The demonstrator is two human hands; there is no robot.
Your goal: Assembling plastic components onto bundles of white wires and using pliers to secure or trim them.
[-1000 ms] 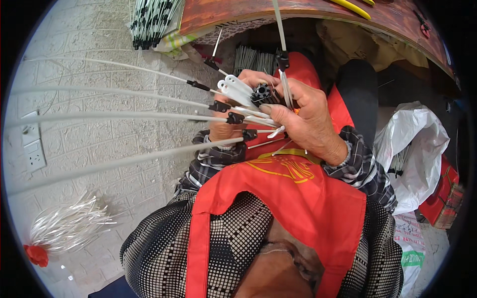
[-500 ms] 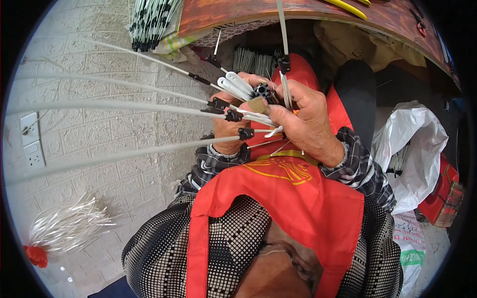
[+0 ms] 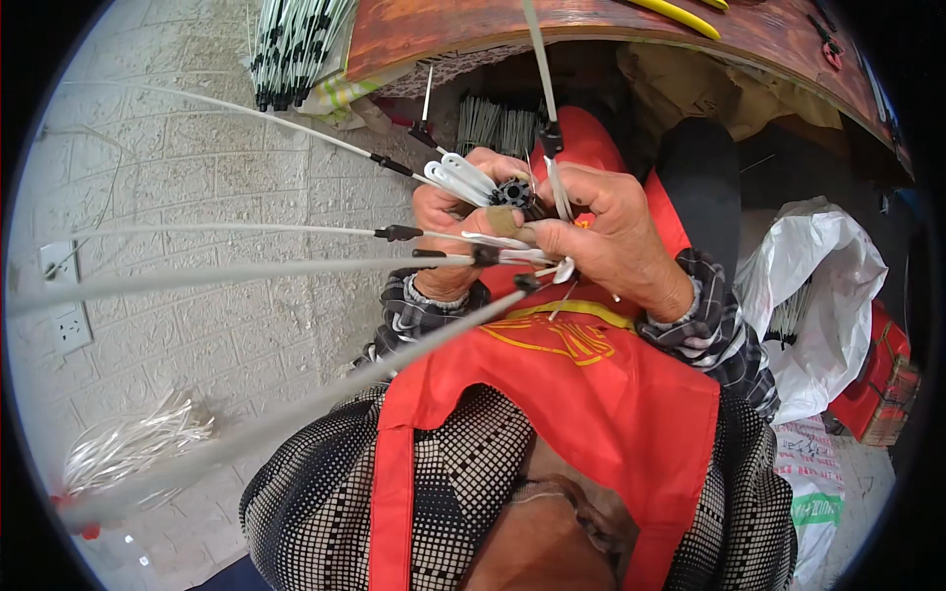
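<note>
What looks like an umbrella frame is between my hands, in front of the red apron (image 3: 562, 340). Its dark, toothed round hub (image 3: 513, 193) faces up, with flat white rib ends (image 3: 463, 179) lying beside it. Closed around the hub's left side is my left hand (image 3: 448, 219), a tan wrap (image 3: 504, 220) on its thumb. My right hand (image 3: 616, 236) pinches at the hub's right side; the exact part between its fingertips is hidden. Long pale ribs (image 3: 266, 271) with black joints (image 3: 398, 232) fan out leftward, and one upright rib (image 3: 541, 69) rises by the right fingers.
A wooden table (image 3: 443, 39) curves across the top, with yellow-handled tool (image 3: 680, 17) on it. A bundle of ribs (image 3: 296, 49) is at upper left. White plastic bag (image 3: 828, 286) and red container (image 3: 882, 364) stand at right. White strips (image 3: 143, 438) are at lower left.
The long ribs on the left have swung; the lowest has dropped and now crosses my left sleeve toward the lower left. Both hands keep nearly the same place and grip.
</note>
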